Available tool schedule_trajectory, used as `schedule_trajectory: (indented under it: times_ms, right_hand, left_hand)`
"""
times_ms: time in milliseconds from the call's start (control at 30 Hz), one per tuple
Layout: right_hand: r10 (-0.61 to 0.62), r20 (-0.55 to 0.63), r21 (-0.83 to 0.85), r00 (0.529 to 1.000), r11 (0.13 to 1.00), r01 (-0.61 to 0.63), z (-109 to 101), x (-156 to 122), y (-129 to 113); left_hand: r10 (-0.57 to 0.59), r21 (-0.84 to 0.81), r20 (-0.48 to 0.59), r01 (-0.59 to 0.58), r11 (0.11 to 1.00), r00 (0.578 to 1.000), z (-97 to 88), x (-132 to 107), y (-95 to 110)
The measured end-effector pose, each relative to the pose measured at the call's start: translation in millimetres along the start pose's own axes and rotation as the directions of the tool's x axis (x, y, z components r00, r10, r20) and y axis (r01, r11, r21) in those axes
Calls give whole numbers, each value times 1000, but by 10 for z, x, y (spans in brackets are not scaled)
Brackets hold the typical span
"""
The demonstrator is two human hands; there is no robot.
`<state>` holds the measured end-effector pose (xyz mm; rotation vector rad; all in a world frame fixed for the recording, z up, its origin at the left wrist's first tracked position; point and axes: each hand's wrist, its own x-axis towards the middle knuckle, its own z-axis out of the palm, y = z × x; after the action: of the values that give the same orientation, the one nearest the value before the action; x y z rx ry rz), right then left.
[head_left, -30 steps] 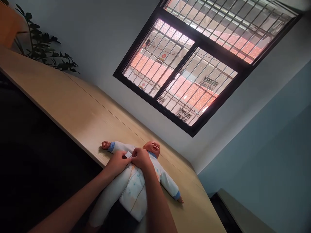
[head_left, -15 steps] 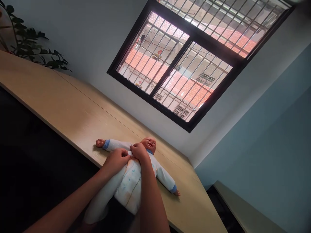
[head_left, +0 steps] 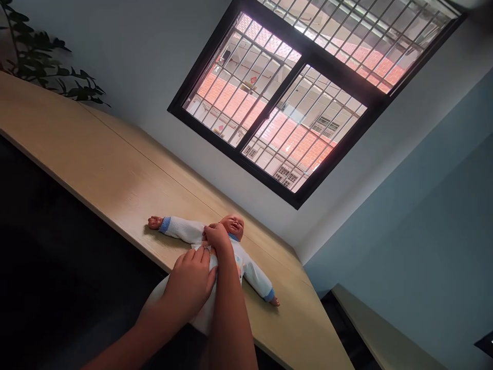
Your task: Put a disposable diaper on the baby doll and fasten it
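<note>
The baby doll (head_left: 242, 261) lies on its back at the near edge of the wooden table (head_left: 96, 164), head toward the wall, both sleeved arms flung out. My left hand (head_left: 190, 281) rests flat on its belly, fingers loose, gripping nothing. My right hand (head_left: 215, 237) is bunched at the white garment just under the chin; I cannot tell whether it pinches the cloth. My hands and forearms cover the torso, and the legs are lost in the dark below the edge. A barred window (head_left: 292, 103) and a cropped plant (head_left: 38, 61) lie beyond.
</note>
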<state>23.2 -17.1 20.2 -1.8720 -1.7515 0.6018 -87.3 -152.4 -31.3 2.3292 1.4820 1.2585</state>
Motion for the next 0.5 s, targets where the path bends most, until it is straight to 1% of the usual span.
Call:
schedule_trajectory:
  times_ms: [33, 100, 267, 333, 400, 467, 500]
  right_hand:
    - [4, 2, 15, 1000, 1000, -4, -1, -3, 1]
    - [14, 8, 48, 1000, 999, -14, 2, -7, 12]
    - [17, 32, 155, 999, 988, -22, 16, -24, 45]
    - [10, 31, 192, 999, 981, -16, 17, -47, 35]
    - [2, 15, 225, 1000, 974, -6, 14, -77, 11]
    - [-2, -15, 255, 1000, 967, 6, 10, -105, -14]
    - [-3, -31, 267, 1000, 964, 11, 9, -118, -23]
  left_hand:
    - [-6, 16, 5, 6, 1000, 1000, 2, -20, 16]
    - [-13, 23, 47, 11, 1000, 999, -28, -1, 13]
    - [1, -61, 227, 13, 998, 974, -196, 214, -88]
    - [26, -77, 232, -9, 997, 972, -230, 224, -104]
    - [57, -71, 168, -46, 996, 984, -228, 96, -98]
    - [99, -121, 99, -87, 989, 990, -197, -187, -92]
    - [124, -200, 88, -104, 974, 988, -176, -372, -95]
